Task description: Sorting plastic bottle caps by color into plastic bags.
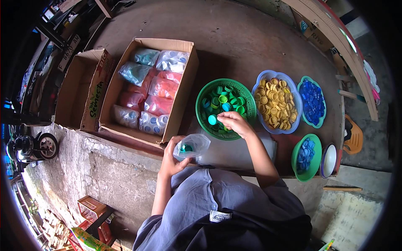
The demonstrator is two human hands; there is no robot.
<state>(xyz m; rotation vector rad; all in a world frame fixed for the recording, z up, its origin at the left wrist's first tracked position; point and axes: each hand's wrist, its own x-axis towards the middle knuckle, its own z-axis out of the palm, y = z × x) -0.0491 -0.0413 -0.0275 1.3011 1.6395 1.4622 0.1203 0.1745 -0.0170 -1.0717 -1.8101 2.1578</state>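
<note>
My left hand (170, 158) is closed around a clear plastic bag (200, 144), holding its mouth upward. A few green caps (186, 147) lie inside it. Between the fingertips of my right hand (235, 124) is a turquoise bottle cap (212, 119), pinched over the near left part of a round green basket (199, 106). That basket holds many green and turquoise bottle caps (229, 100). Flat clear plastic (238, 152), seemingly more bags, lies on the table beneath my right forearm.
Left of the basket stands a cardboard box (190, 71) with several filled cap bags; another open box (69, 102) is beside it. Rightward sit a lavender basket (256, 83) of yellow caps, a teal basket (322, 90) of blue pieces, a green basin (298, 173) and a white bowl (330, 161).
</note>
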